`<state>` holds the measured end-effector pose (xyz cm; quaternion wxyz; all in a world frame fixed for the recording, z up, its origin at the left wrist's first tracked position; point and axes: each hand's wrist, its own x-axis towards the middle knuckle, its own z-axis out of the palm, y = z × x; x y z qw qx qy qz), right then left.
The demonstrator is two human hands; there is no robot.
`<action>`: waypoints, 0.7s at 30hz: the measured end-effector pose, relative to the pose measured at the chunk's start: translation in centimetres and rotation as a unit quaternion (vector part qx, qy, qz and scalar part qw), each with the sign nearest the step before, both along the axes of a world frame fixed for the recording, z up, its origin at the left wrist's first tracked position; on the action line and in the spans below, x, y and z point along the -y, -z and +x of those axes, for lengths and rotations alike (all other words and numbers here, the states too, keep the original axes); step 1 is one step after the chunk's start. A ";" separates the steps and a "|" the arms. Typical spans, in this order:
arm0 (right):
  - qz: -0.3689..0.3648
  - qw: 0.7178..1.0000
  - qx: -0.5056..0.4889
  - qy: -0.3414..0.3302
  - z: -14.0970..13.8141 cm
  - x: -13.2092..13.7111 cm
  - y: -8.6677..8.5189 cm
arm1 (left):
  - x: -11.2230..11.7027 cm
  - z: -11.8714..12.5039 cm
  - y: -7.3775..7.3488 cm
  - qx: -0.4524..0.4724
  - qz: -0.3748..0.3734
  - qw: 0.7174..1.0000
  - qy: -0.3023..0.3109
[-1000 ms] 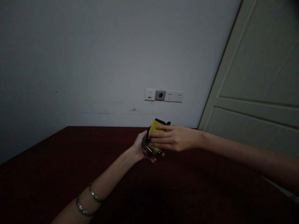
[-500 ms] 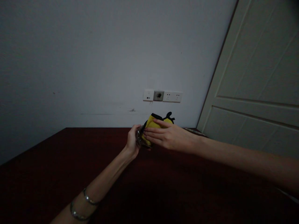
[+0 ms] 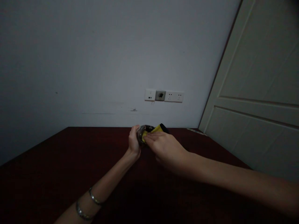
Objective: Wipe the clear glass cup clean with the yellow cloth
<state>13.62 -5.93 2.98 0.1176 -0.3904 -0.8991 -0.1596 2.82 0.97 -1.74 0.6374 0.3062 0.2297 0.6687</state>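
Observation:
My left hand (image 3: 134, 140) is wrapped round the left side of a shiny, see-through, dark-looking glassy object (image 3: 140, 133); its exact kind does not show in the dim light. A yellow cloth with a black edge (image 3: 157, 128) is in my right hand (image 3: 167, 148). The fingers of that hand press the cloth against the glassy object's right side and into its opening. Part of the cloth sticks up beyond my knuckles. Both hands are above the dark red table (image 3: 70, 161).
Behind the table stands a pale wall (image 3: 93, 62) with a row of sockets and switches (image 3: 164, 95). A panelled white door (image 3: 261, 93) is at the right. A thin flat strip (image 3: 196, 132) lies at the table's far right edge.
My right hand has turned and moved lower, its fingertips now at the glassy object's opening. Less of the cloth shows above the hand. My left hand keeps its hold.

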 end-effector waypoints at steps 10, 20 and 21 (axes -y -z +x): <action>-0.401 0.819 -0.408 0.049 0.6 -1.0 -0.2 | -0.7 0.4 1.4 -0.044 0.006 0.999 0.002; -0.226 0.934 -0.272 -0.043 3.3 -2.2 1.0 | -2.7 -0.2 2.2 -0.060 -0.132 0.972 0.186; -0.210 0.940 -0.261 -0.056 3.9 -2.3 0.9 | -2.8 -0.4 2.3 -0.057 -0.158 0.958 0.232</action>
